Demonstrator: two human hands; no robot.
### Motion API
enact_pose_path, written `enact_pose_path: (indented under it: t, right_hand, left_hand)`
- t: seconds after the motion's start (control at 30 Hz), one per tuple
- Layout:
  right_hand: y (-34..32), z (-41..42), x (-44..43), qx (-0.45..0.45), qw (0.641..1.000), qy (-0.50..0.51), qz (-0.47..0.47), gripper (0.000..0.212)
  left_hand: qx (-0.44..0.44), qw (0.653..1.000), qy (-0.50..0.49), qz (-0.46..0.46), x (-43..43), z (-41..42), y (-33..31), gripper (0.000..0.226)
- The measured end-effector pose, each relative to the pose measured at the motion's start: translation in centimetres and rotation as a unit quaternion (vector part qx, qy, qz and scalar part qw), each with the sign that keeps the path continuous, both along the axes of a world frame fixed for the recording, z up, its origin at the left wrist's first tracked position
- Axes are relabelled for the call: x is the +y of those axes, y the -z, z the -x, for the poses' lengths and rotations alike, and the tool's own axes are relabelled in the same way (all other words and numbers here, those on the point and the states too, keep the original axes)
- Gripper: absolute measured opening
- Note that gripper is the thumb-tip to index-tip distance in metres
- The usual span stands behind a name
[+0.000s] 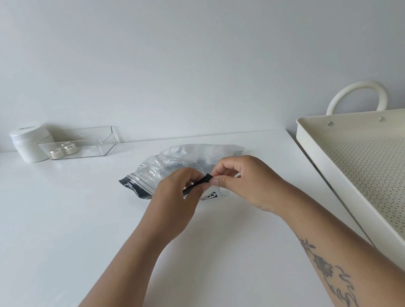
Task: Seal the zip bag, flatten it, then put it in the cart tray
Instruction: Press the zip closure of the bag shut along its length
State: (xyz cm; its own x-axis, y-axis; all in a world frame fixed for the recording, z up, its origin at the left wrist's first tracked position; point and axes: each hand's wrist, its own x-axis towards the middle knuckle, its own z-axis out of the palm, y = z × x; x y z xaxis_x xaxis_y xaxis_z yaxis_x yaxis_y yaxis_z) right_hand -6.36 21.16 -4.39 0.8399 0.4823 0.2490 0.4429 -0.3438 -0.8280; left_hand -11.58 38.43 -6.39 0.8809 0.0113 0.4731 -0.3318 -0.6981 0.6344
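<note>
A clear plastic zip bag with a dark zip strip lies puffed up on the white table, near its middle. My left hand and my right hand both pinch the dark zip strip at the bag's near edge, fingertips almost touching. The strip's left end sticks out past my left hand. The cream cart tray, with a perforated bottom and a looped handle, stands beside the table on the right.
At the table's far left stand a white lidded jar and a clear plastic box with two small jars inside. A plain wall runs behind the table.
</note>
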Motion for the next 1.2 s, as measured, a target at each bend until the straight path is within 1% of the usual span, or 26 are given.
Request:
enact_pose_path:
  t: [0.1, 0.37, 0.53, 0.63, 0.73, 0.8, 0.87, 0.93, 1.0, 1.1, 1.2]
  right_hand:
    - [0.1, 0.1, 0.3, -0.005, 1.000, 0.009, -0.007, 0.005]
    - [0.7, 0.0, 0.5, -0.025, 0.999, 0.029, -0.008, 0.009]
    - [0.8, 0.0, 0.4, -0.039, 0.998, 0.049, -0.003, 0.017]
    - [0.9, 0.0, 0.3, -0.025, 0.998, 0.057, -0.020, 0.011]
    - [0.8, 0.1, 0.2, -0.024, 0.998, 0.059, -0.024, 0.008]
    - [0.6, 0.3, 0.3, -0.018, 0.999, 0.046, -0.020, 0.006]
    - [0.4, 0.5, 0.4, 0.008, 0.999, 0.024, -0.026, 0.002]
    - [0.4, 0.7, 0.6, 0.021, 0.999, 0.013, -0.044, 0.005]
    - [0.5, 0.7, 0.6, 0.001, 0.998, 0.033, -0.054, 0.004]
    - [0.9, 0.6, 0.6, -0.035, 0.996, 0.065, -0.052, 0.012]
    - [1.4, 0.7, 0.5, -0.048, 0.995, 0.074, -0.040, 0.017]
  left_hand:
    - [-0.006, 1.000, -0.013, -0.007, 0.0, -0.1, -0.1, 0.012]
    - [-0.014, 0.996, -0.025, -0.079, -0.2, 0.1, 0.0, 0.010]
    - [-0.025, 0.993, -0.049, -0.108, -0.1, 0.1, 0.1, 0.012]
    - [-0.033, 0.989, -0.067, -0.126, -0.2, 0.1, 0.3, 0.012]
    - [-0.036, 0.990, -0.073, -0.119, -0.1, 0.1, 0.2, 0.010]
    - [-0.052, 0.989, -0.082, -0.114, 0.0, 0.0, 0.1, 0.009]
    - [-0.060, 0.988, -0.084, -0.117, 0.1, 0.1, -0.2, 0.008]
    - [-0.062, 0.987, -0.073, -0.129, -0.1, 0.2, -0.2, 0.009]
    - [-0.062, 0.986, -0.065, -0.138, -0.4, 0.2, -0.3, 0.009]
    - [-0.061, 0.985, -0.064, -0.147, -0.4, 0.2, -0.3, 0.011]
    - [-0.055, 0.984, -0.059, -0.161, -0.3, 0.3, -0.1, 0.013]
